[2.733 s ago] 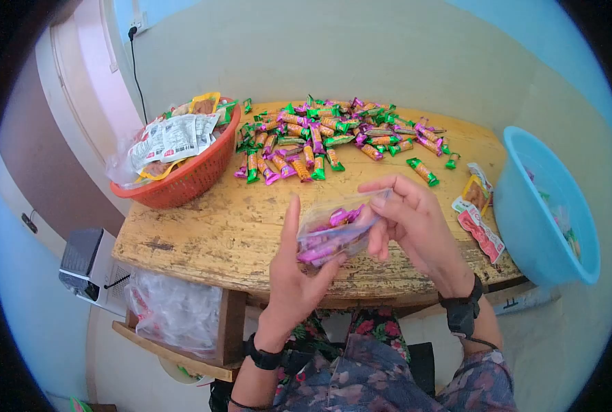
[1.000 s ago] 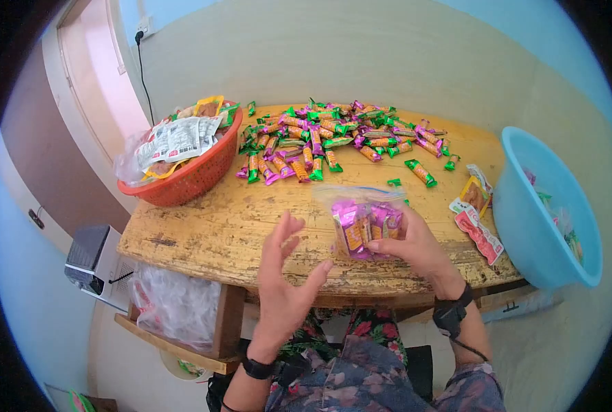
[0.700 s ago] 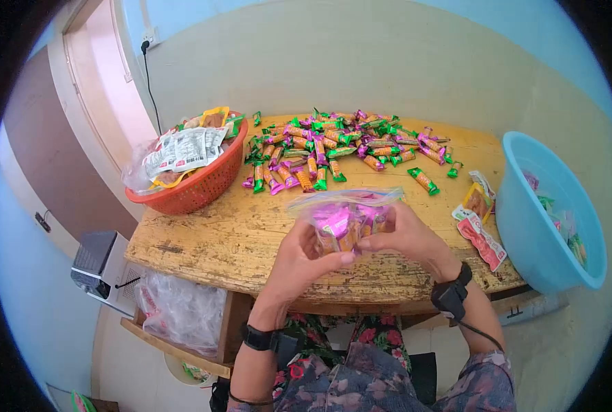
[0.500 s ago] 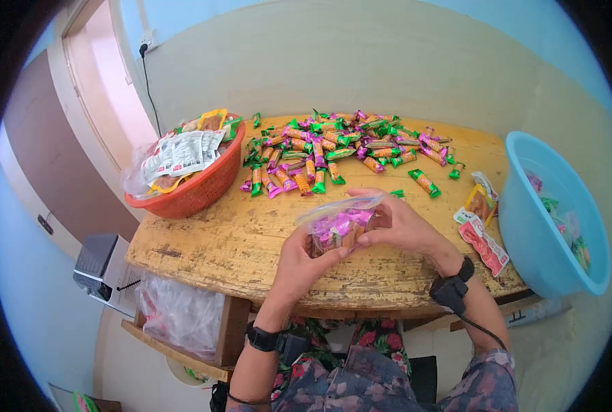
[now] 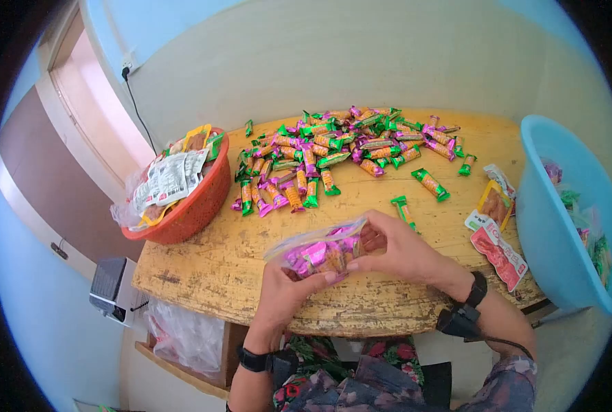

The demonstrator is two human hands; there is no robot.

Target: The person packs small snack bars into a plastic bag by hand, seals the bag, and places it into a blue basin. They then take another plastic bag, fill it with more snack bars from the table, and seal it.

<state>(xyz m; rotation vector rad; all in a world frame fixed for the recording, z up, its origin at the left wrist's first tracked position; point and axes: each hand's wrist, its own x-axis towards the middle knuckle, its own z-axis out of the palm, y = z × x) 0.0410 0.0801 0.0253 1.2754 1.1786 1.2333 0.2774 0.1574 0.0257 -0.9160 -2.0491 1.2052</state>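
Between my two hands is a clear zip-top bag (image 5: 293,246) filled with small snacks in shiny purple wrappers. My left hand (image 5: 283,294) grips its lower left side, thumb along the front. At the right end, my right hand (image 5: 403,253) holds the bag with its thumb on the front and fingers curled behind, partly hidden. The bag's zip edge faces up, above the near half of the table. Just beyond my right hand lies a single green-wrapped snack (image 5: 403,211). Farther back spreads a heap of green and purple wrapped snacks (image 5: 309,159).
A red basket (image 5: 203,206) heaped with packets stands at the left of the worn yellow table (image 5: 203,275). On the right are a blue basin (image 5: 560,226) with bagged snacks and flat packets (image 5: 496,250). Below, an open drawer (image 5: 182,360) holds plastic bags.
The camera view has shifted. Both hands and the bag sit lower in view, and the bag's purple contents show more. The snack beside my right hand is more exposed.
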